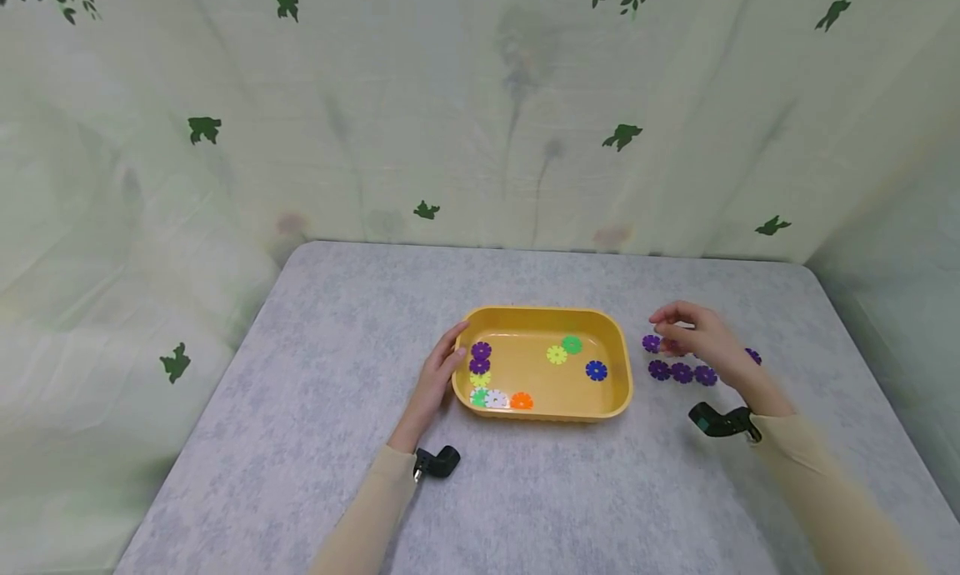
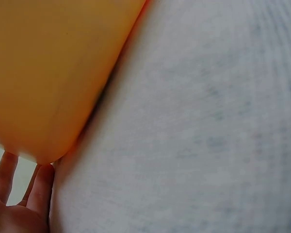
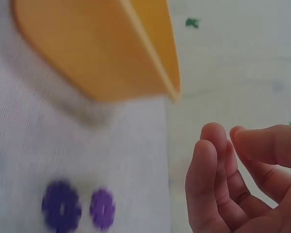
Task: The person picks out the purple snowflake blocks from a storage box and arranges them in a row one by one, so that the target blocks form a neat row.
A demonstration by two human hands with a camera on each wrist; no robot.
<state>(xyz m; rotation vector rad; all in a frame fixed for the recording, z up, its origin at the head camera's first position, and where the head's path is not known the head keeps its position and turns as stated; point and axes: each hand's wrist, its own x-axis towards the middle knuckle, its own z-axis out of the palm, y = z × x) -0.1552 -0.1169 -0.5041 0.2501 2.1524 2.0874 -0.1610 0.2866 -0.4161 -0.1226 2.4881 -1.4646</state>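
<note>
My left hand (image 1: 437,372) holds the left end of a yellow plastic tray (image 1: 540,415), its fingers and thumb at the rim. In the left wrist view, the fingers (image 2: 40,189) reach up to the tray's outer wall (image 2: 43,82). To the right of the tray, my right hand (image 1: 701,338) hovers over purple flower-shaped discs (image 1: 682,372) on the table. The right wrist view shows nothing between its fingers (image 3: 202,179) and thumb, with two purple discs (image 3: 61,206) below. Part of the disc group is hidden under that hand.
Inside the tray lie several flower discs: purple (image 1: 481,351), white (image 1: 496,399), orange (image 1: 521,401), blue (image 1: 596,371), green (image 1: 572,344) and yellow (image 1: 557,355). The grey table (image 1: 300,442) ends at a pale curtain (image 1: 465,125) behind it. Both wrists carry black cameras.
</note>
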